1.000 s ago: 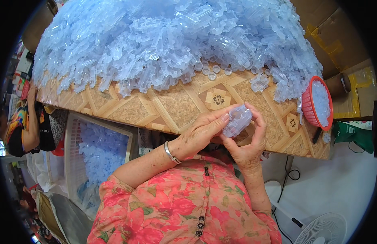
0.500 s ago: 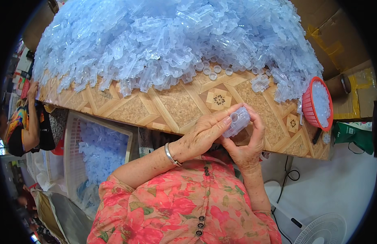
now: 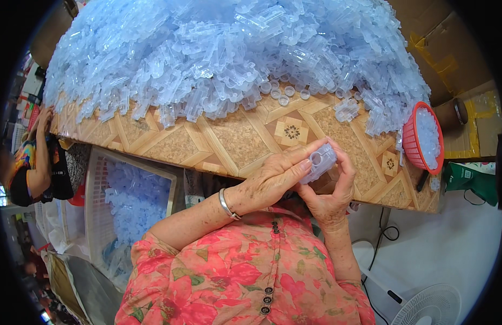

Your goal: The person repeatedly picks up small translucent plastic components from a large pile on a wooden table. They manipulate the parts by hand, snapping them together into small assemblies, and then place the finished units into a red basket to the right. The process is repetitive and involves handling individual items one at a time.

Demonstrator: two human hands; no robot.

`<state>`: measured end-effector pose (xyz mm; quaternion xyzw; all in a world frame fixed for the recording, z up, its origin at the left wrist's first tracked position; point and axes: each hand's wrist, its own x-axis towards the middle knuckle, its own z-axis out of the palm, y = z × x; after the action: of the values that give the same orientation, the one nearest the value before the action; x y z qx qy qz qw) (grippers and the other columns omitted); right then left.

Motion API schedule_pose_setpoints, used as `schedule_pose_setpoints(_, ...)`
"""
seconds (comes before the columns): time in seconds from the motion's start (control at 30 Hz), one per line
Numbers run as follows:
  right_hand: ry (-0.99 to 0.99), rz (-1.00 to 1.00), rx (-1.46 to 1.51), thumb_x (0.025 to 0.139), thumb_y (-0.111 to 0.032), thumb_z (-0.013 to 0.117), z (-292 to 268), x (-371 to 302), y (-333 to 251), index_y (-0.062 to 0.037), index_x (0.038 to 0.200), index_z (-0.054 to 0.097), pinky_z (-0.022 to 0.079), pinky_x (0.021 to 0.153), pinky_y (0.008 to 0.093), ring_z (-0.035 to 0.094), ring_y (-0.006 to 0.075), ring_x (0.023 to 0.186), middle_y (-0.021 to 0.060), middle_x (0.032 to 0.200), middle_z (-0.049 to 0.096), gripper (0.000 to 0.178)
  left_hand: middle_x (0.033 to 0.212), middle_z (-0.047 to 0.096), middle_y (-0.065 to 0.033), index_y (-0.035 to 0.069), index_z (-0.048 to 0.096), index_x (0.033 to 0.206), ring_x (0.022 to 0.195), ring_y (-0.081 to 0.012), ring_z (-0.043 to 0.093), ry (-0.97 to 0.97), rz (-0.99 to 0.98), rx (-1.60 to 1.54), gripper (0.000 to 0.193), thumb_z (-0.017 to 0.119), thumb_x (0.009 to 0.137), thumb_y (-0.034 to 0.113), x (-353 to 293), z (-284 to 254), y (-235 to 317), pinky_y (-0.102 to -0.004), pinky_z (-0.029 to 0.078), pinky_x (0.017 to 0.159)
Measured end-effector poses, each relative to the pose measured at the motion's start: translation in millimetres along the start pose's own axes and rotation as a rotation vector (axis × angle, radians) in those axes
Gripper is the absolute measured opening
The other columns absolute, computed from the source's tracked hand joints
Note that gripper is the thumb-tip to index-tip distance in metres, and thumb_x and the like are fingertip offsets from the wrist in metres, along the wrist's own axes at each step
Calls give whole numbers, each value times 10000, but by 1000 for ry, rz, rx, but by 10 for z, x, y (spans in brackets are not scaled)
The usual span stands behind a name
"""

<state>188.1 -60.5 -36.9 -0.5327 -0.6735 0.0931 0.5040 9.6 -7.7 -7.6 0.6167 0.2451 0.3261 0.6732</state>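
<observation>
Between my two hands is a small clear plastic part with a round opening facing up, held just above the table's near edge. My left hand pinches it from the left, thumb and fingers closed on its side. The fingers of my right hand curl around its right side, with the thumb beneath. Parts of the piece are hidden by my fingers. A large heap of similar clear, bluish plastic pieces covers the far side of the table. Several small round rings lie at the heap's front edge.
The patterned tabletop shows in front of the heap. A red basket of small clear pieces stands at the right edge. To the left below is a white crate of plastic pieces. A white fan stands lower right; another person sits far left.
The clear plastic part has shifted slightly up and right and turned a little in my fingers. At far left, the other person's arms have moved.
</observation>
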Motion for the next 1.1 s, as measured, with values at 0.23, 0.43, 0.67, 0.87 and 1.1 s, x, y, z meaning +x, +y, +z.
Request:
schedule_pose_setpoints(0.23,33,62,54,691,-196,964,27,-38,11,-26,1385,488,499,1039,441,610,331,1221,173,1348,634,858,1572,461,-186,12,342,1620,1459,-326,436,-47,56,59,587,423,1130,326,0,-15,-67,-404,335,1209)
schedule_pose_setpoints(0.43,43,104,73,731,-253,939,71,-99,90,-21,1381,491,498,1028,441,616,328,1180,165,1342,637,823,1613,433,-213,13,294,1639,1496,-325,426,10,241,358,687,590,1062,239,9,31,-81,-393,322,1226)
schedule_pose_setpoints(0.67,-71,83,-48,763,-212,894,-109,109,-44,-32,1338,569,448,1029,453,625,323,1114,121,1301,668,684,1297,580,-242,21,480,1483,1207,-427,585,4,16,633,580,693,953,120,73,-116,111,-474,476,1020)
schedule_pose_setpoints(0.87,-273,-6,-152,780,-153,852,-190,246,103,-53,1200,668,452,954,454,627,325,1017,104,1110,704,470,1244,605,-179,25,615,1268,1117,-411,610,103,383,836,458,780,849,109,163,-255,-123,-471,505,951)
schedule_pose_setpoints(1.1,-315,8,-130,756,-154,862,-164,344,123,-65,1152,677,462,925,435,626,322,996,104,1091,691,447,1191,633,-170,9,651,1215,1090,-395,626,175,357,828,461,817,806,141,125,-321,-189,-462,515,936)
